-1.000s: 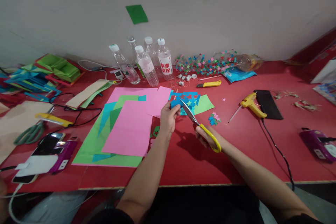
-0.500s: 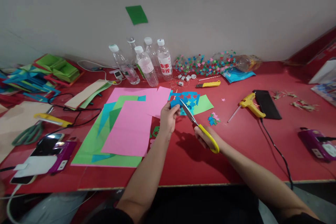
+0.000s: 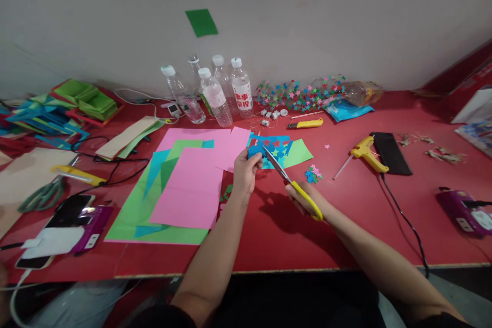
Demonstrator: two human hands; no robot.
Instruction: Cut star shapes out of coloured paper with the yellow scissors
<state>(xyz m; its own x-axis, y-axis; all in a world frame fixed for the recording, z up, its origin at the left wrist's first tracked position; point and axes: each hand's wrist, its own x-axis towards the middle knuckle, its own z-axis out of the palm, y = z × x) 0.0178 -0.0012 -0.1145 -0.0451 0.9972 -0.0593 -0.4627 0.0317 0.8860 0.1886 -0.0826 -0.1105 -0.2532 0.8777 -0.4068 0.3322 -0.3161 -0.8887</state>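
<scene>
My left hand (image 3: pixel 246 171) pinches the left part of a blue paper (image 3: pixel 269 146) with star-shaped holes, near the middle of the red table. Yellow-handled scissors (image 3: pixel 305 197) are gripped in my right hand (image 3: pixel 302 200), with the blade tips pointing up and left at the paper, close to my left fingertips. A green sheet (image 3: pixel 300 152) lies to the right of the blue paper. A small pile of cut stars (image 3: pixel 313 174) rests just beyond my right hand, and a single pink star (image 3: pixel 327 146) lies farther right.
Pink sheets (image 3: pixel 188 189) and green ones are stacked left of my arm. Plastic bottles (image 3: pixel 242 92) and a star-covered bottle (image 3: pixel 300 95) stand or lie by the wall. A yellow cutter (image 3: pixel 309 123), a glue gun (image 3: pixel 365 152) and a purple power strip (image 3: pixel 463 210) lie rightward.
The blue paper has shifted slightly in my left hand. My right hand and the scissors have moved very little, and the view is nearly the same.
</scene>
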